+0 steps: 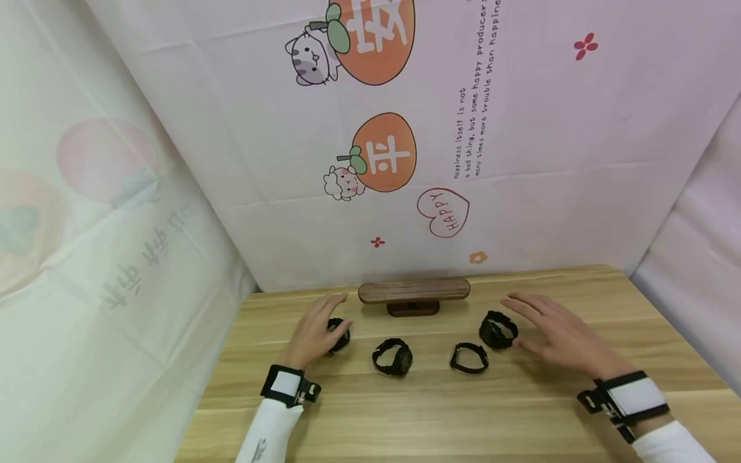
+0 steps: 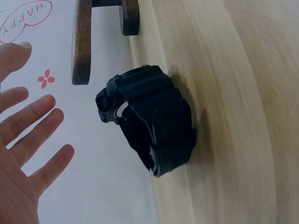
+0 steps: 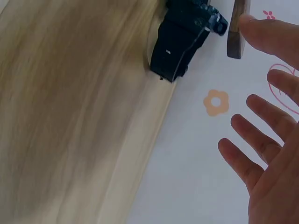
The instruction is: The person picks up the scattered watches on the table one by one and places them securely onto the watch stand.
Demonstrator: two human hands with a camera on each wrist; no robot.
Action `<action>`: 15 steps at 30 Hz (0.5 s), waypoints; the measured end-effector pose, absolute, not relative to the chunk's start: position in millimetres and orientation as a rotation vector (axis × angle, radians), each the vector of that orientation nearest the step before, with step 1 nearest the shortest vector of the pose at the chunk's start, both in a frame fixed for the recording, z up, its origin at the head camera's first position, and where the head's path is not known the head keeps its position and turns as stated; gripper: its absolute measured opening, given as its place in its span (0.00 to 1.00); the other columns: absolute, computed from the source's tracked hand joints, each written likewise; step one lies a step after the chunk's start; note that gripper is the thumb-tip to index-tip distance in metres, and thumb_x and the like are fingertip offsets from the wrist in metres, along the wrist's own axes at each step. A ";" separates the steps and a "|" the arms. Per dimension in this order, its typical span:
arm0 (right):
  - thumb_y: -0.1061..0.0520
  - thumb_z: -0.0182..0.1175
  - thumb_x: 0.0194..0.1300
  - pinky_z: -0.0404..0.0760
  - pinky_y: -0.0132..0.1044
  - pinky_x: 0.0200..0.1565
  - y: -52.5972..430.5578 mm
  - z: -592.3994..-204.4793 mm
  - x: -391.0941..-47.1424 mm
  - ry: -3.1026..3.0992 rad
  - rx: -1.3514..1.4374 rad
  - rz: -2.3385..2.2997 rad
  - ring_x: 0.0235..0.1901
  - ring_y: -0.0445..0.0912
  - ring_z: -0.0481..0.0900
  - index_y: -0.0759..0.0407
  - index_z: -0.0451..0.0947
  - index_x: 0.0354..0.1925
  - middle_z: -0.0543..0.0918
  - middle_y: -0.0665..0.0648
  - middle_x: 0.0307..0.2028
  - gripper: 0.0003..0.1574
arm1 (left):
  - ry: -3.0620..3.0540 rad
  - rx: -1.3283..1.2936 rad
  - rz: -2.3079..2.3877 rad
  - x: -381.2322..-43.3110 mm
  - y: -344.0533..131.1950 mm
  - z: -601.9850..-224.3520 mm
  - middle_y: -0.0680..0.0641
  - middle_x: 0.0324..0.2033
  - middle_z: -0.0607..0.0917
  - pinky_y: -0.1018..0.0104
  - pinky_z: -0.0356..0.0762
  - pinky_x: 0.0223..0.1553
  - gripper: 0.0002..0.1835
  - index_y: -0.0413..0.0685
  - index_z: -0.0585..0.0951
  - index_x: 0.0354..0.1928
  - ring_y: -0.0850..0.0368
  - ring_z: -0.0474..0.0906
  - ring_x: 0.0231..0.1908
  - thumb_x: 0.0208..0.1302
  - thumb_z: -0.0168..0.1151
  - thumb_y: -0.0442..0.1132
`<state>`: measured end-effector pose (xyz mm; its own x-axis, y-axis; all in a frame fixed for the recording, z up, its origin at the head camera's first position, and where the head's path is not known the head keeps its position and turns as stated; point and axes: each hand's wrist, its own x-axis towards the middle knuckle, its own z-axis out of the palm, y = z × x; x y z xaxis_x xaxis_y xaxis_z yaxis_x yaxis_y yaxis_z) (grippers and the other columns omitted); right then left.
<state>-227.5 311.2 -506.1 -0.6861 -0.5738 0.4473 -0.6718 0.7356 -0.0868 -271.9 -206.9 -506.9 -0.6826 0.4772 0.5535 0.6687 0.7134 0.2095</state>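
My left hand (image 1: 312, 333) hovers by the leftmost black watch (image 1: 341, 339), fingers spread and overlapping it in the head view. The left wrist view shows that watch (image 2: 161, 116) standing on its looped strap, with the left palm (image 2: 16, 186) beside it and nothing in the fingers. On the other side, my right hand (image 1: 564, 334) reaches with extended fingers beside another black watch (image 1: 494, 332). Part of this watch (image 3: 175, 46) is cut off at the top of the right wrist view. Between the hands sit a third black watch (image 1: 401, 361) and a slim black wristband (image 1: 470, 370).
A wooden bar on a small dark base (image 1: 413, 292) stands at the back of the wooden table (image 1: 405, 418). Behind it hangs a white printed cloth (image 1: 278, 225), and more white cloth (image 1: 116, 334) hangs along the left side. Each wrist wears a black strap.
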 end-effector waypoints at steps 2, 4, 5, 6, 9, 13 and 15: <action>0.45 0.69 0.52 0.66 0.63 0.60 308.2 -507.3 -227.7 -2.545 0.969 0.340 0.64 0.58 0.62 0.47 0.59 0.73 0.64 0.58 0.69 0.53 | -2.438 -0.878 -0.557 -274.5 -204.7 -508.0 0.47 0.57 0.78 0.55 0.75 0.57 0.31 0.47 0.71 0.66 0.53 0.72 0.57 0.63 0.64 0.50; 0.45 0.70 0.52 0.67 0.63 0.60 305.5 -508.8 -227.6 -2.547 0.980 0.339 0.64 0.58 0.63 0.48 0.59 0.73 0.64 0.58 0.69 0.54 | -2.428 -0.871 -0.553 -276.8 -202.6 -509.4 0.45 0.57 0.78 0.55 0.75 0.57 0.31 0.48 0.71 0.66 0.53 0.72 0.57 0.63 0.64 0.51; 0.45 0.70 0.51 0.67 0.63 0.60 304.3 -509.5 -227.5 -2.547 0.985 0.343 0.64 0.58 0.63 0.48 0.59 0.73 0.65 0.59 0.69 0.54 | -2.423 -0.868 -0.555 -277.9 -201.3 -510.2 0.45 0.57 0.78 0.54 0.75 0.56 0.31 0.47 0.71 0.66 0.53 0.72 0.57 0.63 0.65 0.50; 0.45 0.70 0.51 0.67 0.63 0.60 303.3 -510.5 -227.3 -2.551 0.987 0.340 0.64 0.58 0.63 0.48 0.59 0.73 0.65 0.59 0.69 0.54 | -2.422 -0.865 -0.556 -279.1 -199.8 -511.0 0.44 0.57 0.78 0.54 0.76 0.56 0.32 0.46 0.72 0.66 0.53 0.72 0.57 0.62 0.65 0.50; 0.44 0.70 0.51 0.68 0.63 0.60 299.9 -513.0 -227.1 -2.568 0.986 0.344 0.64 0.58 0.63 0.46 0.58 0.73 0.65 0.59 0.68 0.54 | -2.431 -0.852 -0.562 -282.6 -195.6 -512.8 0.44 0.58 0.77 0.52 0.75 0.56 0.32 0.44 0.71 0.66 0.52 0.71 0.57 0.62 0.66 0.49; 0.43 0.70 0.51 0.69 0.61 0.60 294.8 -517.3 -227.8 -2.591 0.980 0.339 0.63 0.57 0.64 0.45 0.58 0.74 0.65 0.59 0.68 0.55 | -2.465 -0.818 -0.580 -286.1 -190.5 -512.8 0.45 0.59 0.76 0.52 0.74 0.58 0.32 0.44 0.71 0.66 0.52 0.70 0.58 0.62 0.65 0.49; 0.43 0.71 0.51 0.70 0.61 0.60 292.3 -519.3 -228.2 -2.594 0.983 0.340 0.63 0.57 0.64 0.45 0.58 0.73 0.66 0.59 0.68 0.56 | -2.476 -0.807 -0.591 -287.7 -188.1 -512.5 0.45 0.59 0.76 0.52 0.73 0.59 0.32 0.44 0.71 0.66 0.52 0.70 0.59 0.63 0.65 0.48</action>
<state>-228.2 292.3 -519.3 -0.7003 -0.5921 0.3987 -0.6749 0.7311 -0.0996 -287.7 -188.1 -512.5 -0.7187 0.4294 0.5470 0.6302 0.7347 0.2513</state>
